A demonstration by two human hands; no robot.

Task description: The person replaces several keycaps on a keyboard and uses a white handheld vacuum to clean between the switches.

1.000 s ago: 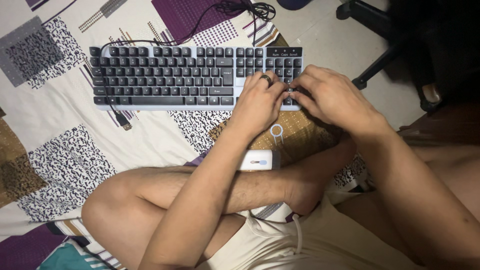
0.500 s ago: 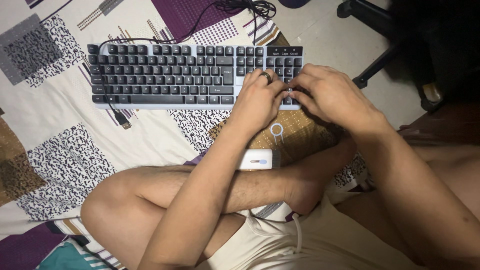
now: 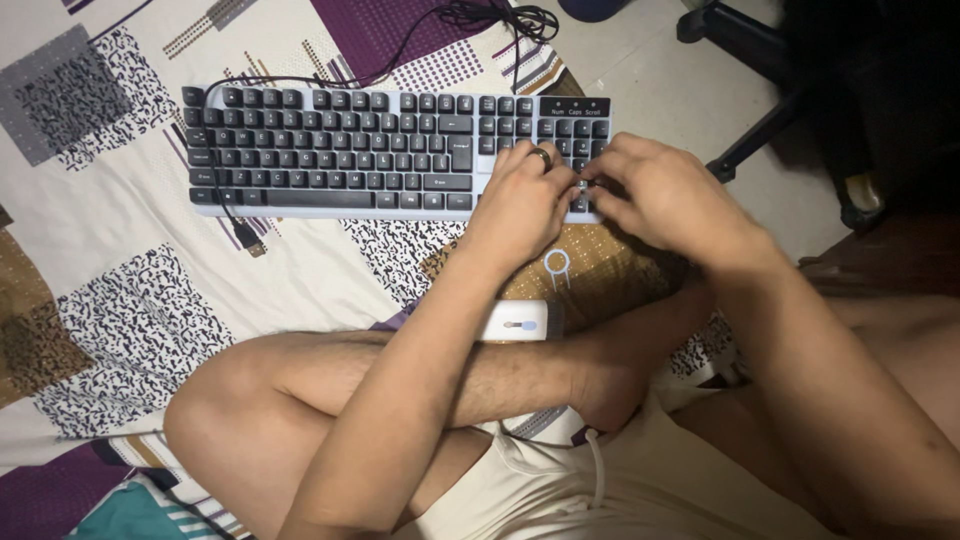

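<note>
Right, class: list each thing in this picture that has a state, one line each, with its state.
Keyboard: flat on the patterned sheet, keys up.
Cable plug: loose, unplugged.
Left hand: resting on the keyboard's right end.
Right hand: fingers on the number keys.
Wire tool: lying untouched.

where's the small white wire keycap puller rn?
Head view: the small white wire keycap puller lies on the patterned bedsheet, just below the black keyboard's right end, under the left hand.

The keyboard (image 3: 395, 150) is lying flat on the bedsheet (image 3: 110, 250), with both hands sitting on its right end, the left hand (image 3: 520, 205) just beside the right hand (image 3: 670, 200). The wire loop tool (image 3: 557, 268) is lying just in front of the keyboard, with the small remote (image 3: 515, 322) sitting nearer still against the crossed leg (image 3: 400, 380), and the cable plug (image 3: 248, 236) is trailing below the keyboard's left part.
</note>
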